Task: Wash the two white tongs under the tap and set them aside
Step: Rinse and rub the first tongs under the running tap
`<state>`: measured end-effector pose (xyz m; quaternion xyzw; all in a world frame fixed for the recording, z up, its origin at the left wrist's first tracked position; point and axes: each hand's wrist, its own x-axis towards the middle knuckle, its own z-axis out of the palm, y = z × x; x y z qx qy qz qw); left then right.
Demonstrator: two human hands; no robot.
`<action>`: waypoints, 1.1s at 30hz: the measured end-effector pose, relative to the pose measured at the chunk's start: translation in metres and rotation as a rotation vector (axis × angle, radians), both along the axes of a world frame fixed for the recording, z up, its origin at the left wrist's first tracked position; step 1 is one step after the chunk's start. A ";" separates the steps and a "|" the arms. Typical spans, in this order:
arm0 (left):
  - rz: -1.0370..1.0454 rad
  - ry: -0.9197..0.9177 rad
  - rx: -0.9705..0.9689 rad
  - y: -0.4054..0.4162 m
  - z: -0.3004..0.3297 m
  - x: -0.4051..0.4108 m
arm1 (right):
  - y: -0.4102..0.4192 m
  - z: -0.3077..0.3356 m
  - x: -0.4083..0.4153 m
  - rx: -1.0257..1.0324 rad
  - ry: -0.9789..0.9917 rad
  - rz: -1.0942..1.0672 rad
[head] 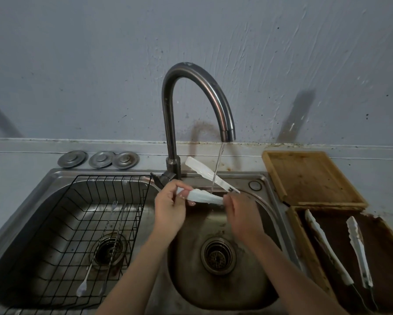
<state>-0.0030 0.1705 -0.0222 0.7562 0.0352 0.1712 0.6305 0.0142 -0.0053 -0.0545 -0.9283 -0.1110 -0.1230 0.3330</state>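
Directly below a curved metal tap [197, 98], a thin stream of water [217, 169] falls onto a pair of white tongs [208, 187] held over the right basin of a steel double sink [270, 214]. The left hand [169, 208] pinches one end of the lower arm of the tongs between thumb and fingers, a closed grip. The right hand [242, 212] closes around the other end of that same arm. The upper arm of the tongs stands apart and slants up toward the tap, so the tongs are sprung open.

A second pair of white tongs [341, 251] lies spread open in a dark wooden tray [300, 237] on the worktop to the right, well apart from the hands. Whether it has been washed cannot be told.

The tongs look like light, thin plastic, fairly stiff but springy at the hinge. Wet, they are probably slippery, so a firm hold near the hinge end, or on both ends as here, seems safest.

A black wire basket [131, 201] with long thin utensils sits in the left basin.
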 end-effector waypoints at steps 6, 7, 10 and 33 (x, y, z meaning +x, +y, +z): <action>0.006 0.110 -0.163 -0.003 0.006 0.007 | -0.007 -0.003 0.000 -0.052 -0.104 -0.108; 0.004 0.112 -0.171 -0.005 0.007 0.008 | -0.001 0.001 -0.001 -0.120 -0.077 -0.162; -0.016 0.109 -0.130 -0.011 0.013 0.009 | 0.004 0.007 0.002 -0.202 0.060 -0.233; 0.030 0.179 -0.348 -0.003 0.020 0.016 | -0.025 0.040 0.002 0.053 0.297 0.082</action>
